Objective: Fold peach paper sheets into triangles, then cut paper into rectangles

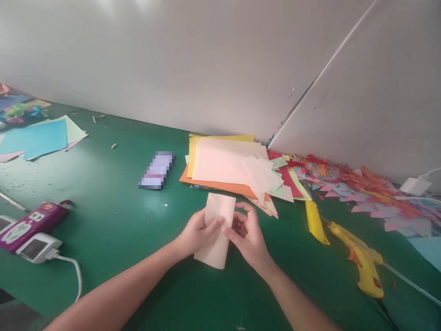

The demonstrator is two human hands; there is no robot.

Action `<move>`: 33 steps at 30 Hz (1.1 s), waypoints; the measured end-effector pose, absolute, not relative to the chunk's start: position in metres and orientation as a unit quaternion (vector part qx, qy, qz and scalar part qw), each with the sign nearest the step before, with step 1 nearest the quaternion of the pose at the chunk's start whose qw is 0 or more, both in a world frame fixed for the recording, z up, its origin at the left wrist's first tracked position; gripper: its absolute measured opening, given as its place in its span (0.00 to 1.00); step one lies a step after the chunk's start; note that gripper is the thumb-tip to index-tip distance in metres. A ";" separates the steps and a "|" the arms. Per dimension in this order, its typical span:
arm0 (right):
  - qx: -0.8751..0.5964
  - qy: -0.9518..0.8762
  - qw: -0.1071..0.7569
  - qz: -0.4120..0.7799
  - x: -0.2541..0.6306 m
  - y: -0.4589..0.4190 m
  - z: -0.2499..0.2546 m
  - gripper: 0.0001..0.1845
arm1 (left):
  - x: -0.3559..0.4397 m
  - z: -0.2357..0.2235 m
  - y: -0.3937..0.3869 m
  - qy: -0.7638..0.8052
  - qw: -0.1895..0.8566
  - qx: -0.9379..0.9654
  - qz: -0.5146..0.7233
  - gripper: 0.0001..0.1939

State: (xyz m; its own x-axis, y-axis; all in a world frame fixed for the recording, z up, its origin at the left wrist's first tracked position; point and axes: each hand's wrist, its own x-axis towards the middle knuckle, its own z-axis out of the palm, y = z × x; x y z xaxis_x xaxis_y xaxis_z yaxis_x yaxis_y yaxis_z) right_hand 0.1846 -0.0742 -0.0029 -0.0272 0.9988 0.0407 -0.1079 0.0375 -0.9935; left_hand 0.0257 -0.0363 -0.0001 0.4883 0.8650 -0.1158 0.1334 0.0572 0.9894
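A folded sheet of pale pink paper [215, 250] is held upright-lengthwise above the green table, between my two hands. My left hand [198, 232] grips it from the left edge, thumb lying across its front. On the right edge, my right hand [250, 234] pinches the paper with the thumb in front and curled fingers at the side and behind. Just beyond the hands lies a stack of coloured paper [223, 161], pale pink on top, with yellow and orange sheets beneath and loose cut pieces at its right.
A phone [156, 170] lies left of the stack. On the right are a yellow utility knife [315, 223], a yellow glue gun [361, 259] and a heap of paper scraps [365, 184]. At left are blue paper [41, 138] and a purple power strip [37, 225] with a white cable.
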 end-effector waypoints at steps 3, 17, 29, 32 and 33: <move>-0.474 -0.484 0.529 0.511 0.179 -0.077 -0.002 0.25 | 0.027 -0.001 -0.034 0.413 0.599 0.607 0.319 0.20; -0.515 -0.444 0.528 0.509 0.180 -0.075 0.000 0.21 | 0.030 -0.001 -0.035 0.419 0.602 0.586 0.344 0.19; -0.569 -0.557 0.498 0.344 0.185 -0.078 -0.009 0.16 | 0.029 -0.003 -0.032 0.478 0.546 0.594 0.347 0.35; -0.576 -0.669 0.445 0.150 0.188 -0.080 -0.006 0.12 | 0.027 -0.003 -0.031 0.502 0.484 0.635 0.334 0.36; -0.561 -0.700 0.425 0.122 0.188 -0.080 -0.005 0.11 | 0.027 -0.004 -0.031 0.500 0.464 0.653 0.330 0.35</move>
State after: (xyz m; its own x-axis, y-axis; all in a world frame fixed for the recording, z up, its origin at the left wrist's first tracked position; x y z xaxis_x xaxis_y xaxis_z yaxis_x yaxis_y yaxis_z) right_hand 0.1882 -0.0801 -0.0046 -0.0093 0.8890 0.4578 0.6824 0.3403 -0.6470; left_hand 0.0266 -0.0314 -0.0039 0.2818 0.9589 -0.0331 0.3471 -0.0697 0.9352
